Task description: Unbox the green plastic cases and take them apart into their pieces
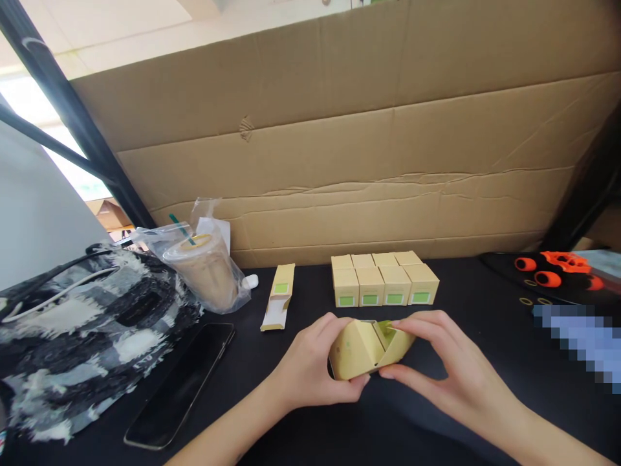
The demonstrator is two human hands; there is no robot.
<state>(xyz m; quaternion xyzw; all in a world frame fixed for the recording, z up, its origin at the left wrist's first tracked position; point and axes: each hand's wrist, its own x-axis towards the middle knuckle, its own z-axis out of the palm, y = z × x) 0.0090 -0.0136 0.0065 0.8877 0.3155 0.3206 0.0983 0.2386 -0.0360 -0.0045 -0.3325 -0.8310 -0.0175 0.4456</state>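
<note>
A small yellow carton (361, 349) with a green patch is held between both hands just above the black table (475, 304). My left hand (310, 366) is closed around its left end, thumb underneath. At the right end, my right hand (436, 353) pinches the carton, fingers over the top flap. The carton looks half folded, with its flaps at an angle. Behind it stands a block of several finished yellow boxes (385, 278) with green labels, in two rows. One flat, unfolded carton (278, 296) lies to the left of them.
A big cardboard sheet (369, 149) walls off the back. At left are a furry black-and-white bag (82, 330), a dark phone (182, 385), and an iced drink in a plastic bag (204, 268). An orange-and-black object (557, 268) lies at the right.
</note>
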